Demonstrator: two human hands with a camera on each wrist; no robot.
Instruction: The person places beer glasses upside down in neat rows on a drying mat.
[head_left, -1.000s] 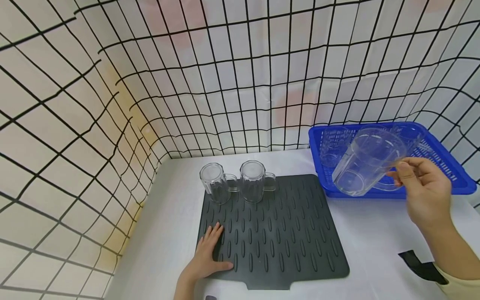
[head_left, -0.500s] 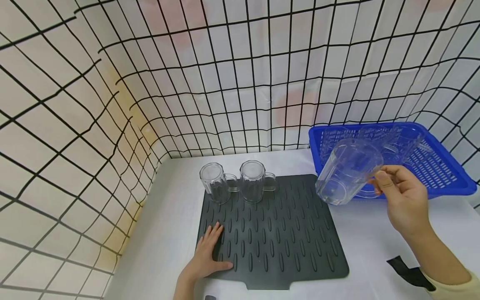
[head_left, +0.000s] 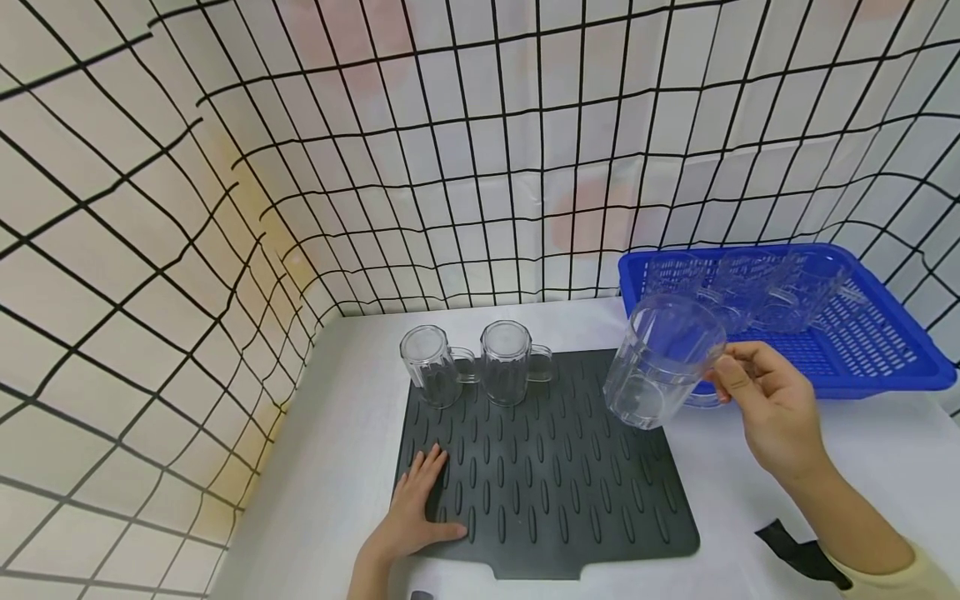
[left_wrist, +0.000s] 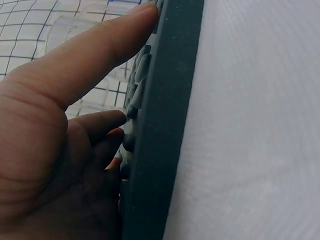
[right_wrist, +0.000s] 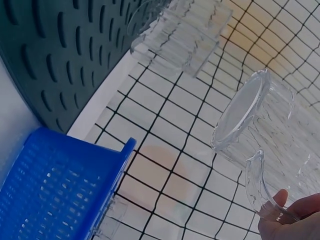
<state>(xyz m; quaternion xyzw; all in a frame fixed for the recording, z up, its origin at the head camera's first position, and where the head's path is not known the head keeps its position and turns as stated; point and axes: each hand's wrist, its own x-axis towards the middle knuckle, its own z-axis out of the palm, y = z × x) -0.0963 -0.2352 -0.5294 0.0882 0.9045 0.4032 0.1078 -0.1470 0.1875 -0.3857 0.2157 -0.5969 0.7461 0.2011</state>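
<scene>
A clear glass mug (head_left: 660, 367) hangs tilted above the right part of the dark ribbed drying mat (head_left: 555, 475). My right hand (head_left: 772, 408) grips it by the handle; the right wrist view shows fingers (right_wrist: 280, 197) at the mug's handle (right_wrist: 256, 180). At the mat's back left, two similar glass mugs (head_left: 431, 367) (head_left: 506, 362) stand side by side, handles to the right. My left hand (head_left: 416, 508) rests spread on the mat's left front part. In the left wrist view, its thumb (left_wrist: 100, 55) lies along the mat's edge (left_wrist: 165, 110).
A blue plastic basket (head_left: 885, 367) holding several clear mugs (head_left: 795, 292) stands at the back right. Black wire grid (head_left: 555, 167) rises behind and on the left. Black strap (head_left: 802, 554) hangs by the right sleeve. A small dark object (head_left: 422, 595) lies at the front edge.
My right hand has carried the glass mug left and slightly toward me, from above the basket to above the mat's right side. The left hand stays where it was.
</scene>
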